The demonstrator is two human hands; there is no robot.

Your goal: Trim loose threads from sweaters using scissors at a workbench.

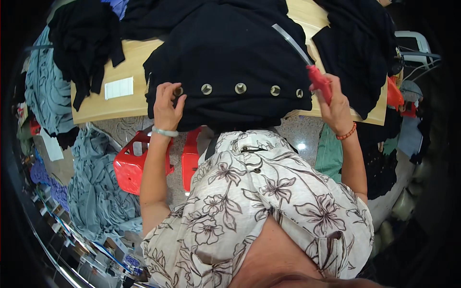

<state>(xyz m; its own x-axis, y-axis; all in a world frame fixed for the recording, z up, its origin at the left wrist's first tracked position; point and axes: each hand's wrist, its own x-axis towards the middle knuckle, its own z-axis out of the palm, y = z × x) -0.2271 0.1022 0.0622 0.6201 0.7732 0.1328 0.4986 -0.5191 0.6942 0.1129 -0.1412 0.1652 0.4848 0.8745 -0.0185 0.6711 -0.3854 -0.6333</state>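
A black garment (230, 53) lies over the near edge of a light wooden table (101, 103). A row of several round metal buttons (240, 88) runs along its near hem. My left hand (166, 106) pinches the leftmost button and the fabric around it. My right hand (336, 103) grips the red handle of a pair of scissors (307, 60), whose long grey blades point up and left across the garment.
More black garments (79, 41) are piled at the table's left and right. Grey-blue patterned cloth (96, 187) hangs and lies at the left. Red plastic stools (132, 165) stand on the floor under the table edge. A white label (118, 88) lies on the table.
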